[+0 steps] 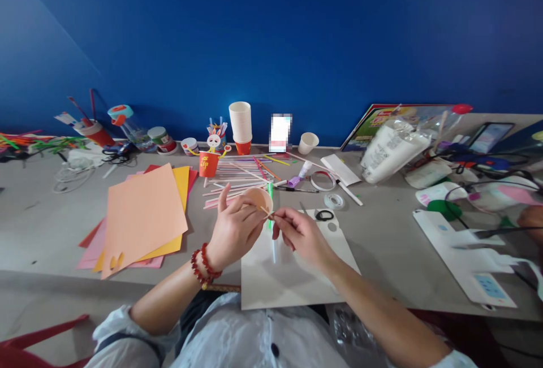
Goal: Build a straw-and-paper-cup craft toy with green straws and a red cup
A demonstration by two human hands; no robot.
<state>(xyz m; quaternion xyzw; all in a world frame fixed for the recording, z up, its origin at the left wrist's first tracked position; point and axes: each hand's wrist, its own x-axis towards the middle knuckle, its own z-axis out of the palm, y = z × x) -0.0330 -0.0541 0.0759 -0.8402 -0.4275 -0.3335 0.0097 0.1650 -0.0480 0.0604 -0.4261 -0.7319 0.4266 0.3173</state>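
Note:
A pale paper cup lies behind the fingers of my left hand, its round opening partly covered by them. My left hand is closed around its near side. My right hand pinches a thin pale strip where the fingertips of both hands meet. How the strip meets the cup is hidden. A green straw lies just beyond the fingertips, and a pale thin stick shows below them. Under both hands is a white sheet with a black ring of tape at its far right.
Coloured paper sheets lie left. Behind are a red cup with a rabbit figure, stacked cups, loose straws, clear tape and a white cup. A power strip and cables sit right.

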